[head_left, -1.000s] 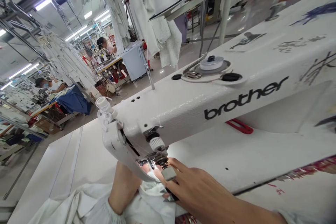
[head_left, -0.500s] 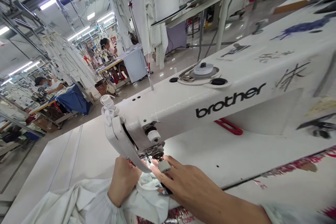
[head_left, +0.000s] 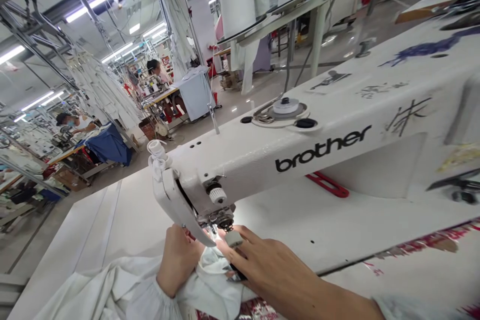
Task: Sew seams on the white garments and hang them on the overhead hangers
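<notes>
the white sewing table [head_left: 112, 220] carries the sewing machine [head_left: 300, 145] along its right side and white cloth [head_left: 112, 290] bunched at the near edge.

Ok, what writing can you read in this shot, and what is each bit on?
"brother": black letters on the arm of the white sewing machine.
Handwritten black character to the right of the brand: not clear enough to read.
Scribbles on the machine's top: blurred.
Red print along the near table edge: blurred.
White cloth under the left hand: no text.
</notes>
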### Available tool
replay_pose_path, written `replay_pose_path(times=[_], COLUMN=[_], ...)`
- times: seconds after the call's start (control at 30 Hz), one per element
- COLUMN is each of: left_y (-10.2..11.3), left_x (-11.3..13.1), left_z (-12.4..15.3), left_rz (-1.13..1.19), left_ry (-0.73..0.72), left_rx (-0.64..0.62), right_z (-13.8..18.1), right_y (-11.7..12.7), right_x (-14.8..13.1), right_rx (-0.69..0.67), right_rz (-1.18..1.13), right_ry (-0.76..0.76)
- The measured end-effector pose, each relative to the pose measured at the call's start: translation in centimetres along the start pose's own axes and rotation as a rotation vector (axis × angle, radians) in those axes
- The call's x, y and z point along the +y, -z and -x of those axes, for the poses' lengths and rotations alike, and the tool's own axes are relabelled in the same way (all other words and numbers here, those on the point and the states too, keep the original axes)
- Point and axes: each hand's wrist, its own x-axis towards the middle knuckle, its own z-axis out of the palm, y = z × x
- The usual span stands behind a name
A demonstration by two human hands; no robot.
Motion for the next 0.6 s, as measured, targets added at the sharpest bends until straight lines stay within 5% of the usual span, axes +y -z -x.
replay_pose_path(times=[0.4,0.53,0.6], left_y=[0.5,1.6,1.8], left_x=[0.8,0.1,-0.9], left_z=[0.2,3.0,4.9], left_rz=[-0.122,-0.218,-0.292], left_ry=[-0.064,-0.112,-0.152], left_rx=[0.013,0.066,-0.008], right_z=[-0.3,-0.2,-0.3], right_y=[-0.1,1.0,2.2], right_x=[0.1,0.7,1.1], right_rx=[-0.002,-0.049,-0.093], right_rz=[-0.023,-0.095,-0.17], right_ry=[0.003,0.046,0.129])
